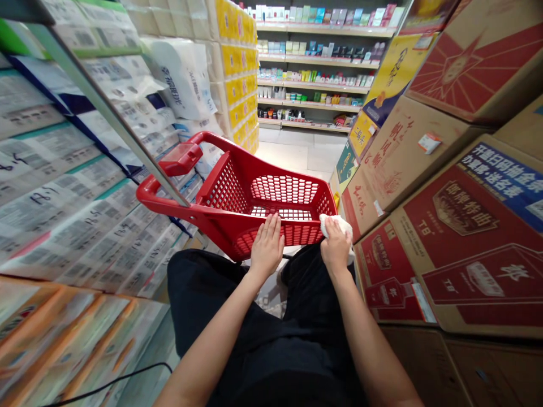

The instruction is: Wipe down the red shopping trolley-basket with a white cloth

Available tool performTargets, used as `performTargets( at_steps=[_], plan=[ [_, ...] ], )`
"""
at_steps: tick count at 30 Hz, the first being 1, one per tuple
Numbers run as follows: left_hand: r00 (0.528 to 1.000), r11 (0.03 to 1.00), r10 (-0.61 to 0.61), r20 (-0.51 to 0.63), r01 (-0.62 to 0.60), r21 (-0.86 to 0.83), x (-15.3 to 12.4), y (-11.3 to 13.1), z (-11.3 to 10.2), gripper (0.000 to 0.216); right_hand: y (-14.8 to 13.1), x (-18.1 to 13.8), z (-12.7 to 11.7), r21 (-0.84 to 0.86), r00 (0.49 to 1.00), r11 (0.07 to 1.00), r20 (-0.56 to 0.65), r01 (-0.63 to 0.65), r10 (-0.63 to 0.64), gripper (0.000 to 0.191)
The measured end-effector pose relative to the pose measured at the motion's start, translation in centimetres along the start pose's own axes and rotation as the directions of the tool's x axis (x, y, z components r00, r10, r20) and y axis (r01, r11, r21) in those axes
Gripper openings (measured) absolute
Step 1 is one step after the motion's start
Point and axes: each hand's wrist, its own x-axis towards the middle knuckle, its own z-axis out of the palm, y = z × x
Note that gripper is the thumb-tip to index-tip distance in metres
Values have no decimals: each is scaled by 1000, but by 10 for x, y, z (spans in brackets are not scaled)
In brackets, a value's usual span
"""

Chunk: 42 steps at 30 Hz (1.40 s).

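Note:
A red plastic shopping basket (278, 169) with perforated sides stands in front of my knees, its long metal pull handle (114, 118) slanting up to the upper left. My left hand (267, 244) lies with fingers stretched over the near side, fingertips at the rim. At the basket's right corner, my right hand (336, 249) presses a white cloth (337, 225) against the red plastic. The cloth is bunched under and around the fingers. Inside, the basket shows only its bare grid walls and floor.
Stacked paper packs (85, 226) rise close on the left. Cardboard cartons (466, 226) are piled close on the right. Shelves (322, 59) of small boxes and bottles stand across the tiled floor (292, 152). A black cable (123, 377) runs along the lower left.

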Motion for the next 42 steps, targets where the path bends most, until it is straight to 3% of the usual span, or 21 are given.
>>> performTargets(
  at_steps=[5, 8, 11, 14, 20, 23, 27, 32, 35, 38, 42],
  plan=[
    [1000, 1000, -3, 6, 3, -2, 0, -1, 0, 57, -74, -12, 14, 0, 967, 973, 115, 231, -229, 64],
    [1000, 1000, 4, 26, -3, -9, -1, -2, 0, 57, -96, -16, 21, 34, 945, 953, 121, 301, -303, 57],
    [1000, 1000, 2, 15, -2, -9, 0, -1, 0, 57, -87, -14, 19, 55, 920, 928, 124, 367, -371, 60],
    [1000, 1000, -2, 5, 2, 1, 0, -1, 0, 57, -55, -12, 10, 40, 918, 924, 106, 381, -383, 67],
    [1000, 1000, 2, 9, -2, -5, -1, -1, 0, 59, 24, -4, -1, 9, 993, 993, 1, 120, -120, 74],
    [1000, 1000, 2, 2, -2, -9, 0, -1, 0, 60, 43, 2, -1, 65, 999, 997, -18, 32, -31, 73],
    [1000, 1000, 1, -8, -1, -10, 0, 0, 0, 61, 16, 3, 3, 49, 999, 999, -41, -15, 17, 69],
    [1000, 1000, 0, 4, 0, 3, 0, -1, 0, 57, -65, -10, 14, 50, 976, 979, 90, 196, -199, 66],
    [1000, 1000, 4, 23, -4, 20, -1, -2, 1, 55, -93, -16, 18, 92, 950, 955, 116, 281, -291, 61],
    [1000, 1000, 7, 23, -7, 23, 0, -3, 1, 56, -85, -16, 16, 114, 930, 935, 120, 335, -348, 62],
    [1000, 1000, 13, 12, -13, 14, 0, -2, 0, 57, -37, -11, 6, 77, 941, 942, 68, 327, -332, 68]
  ],
)
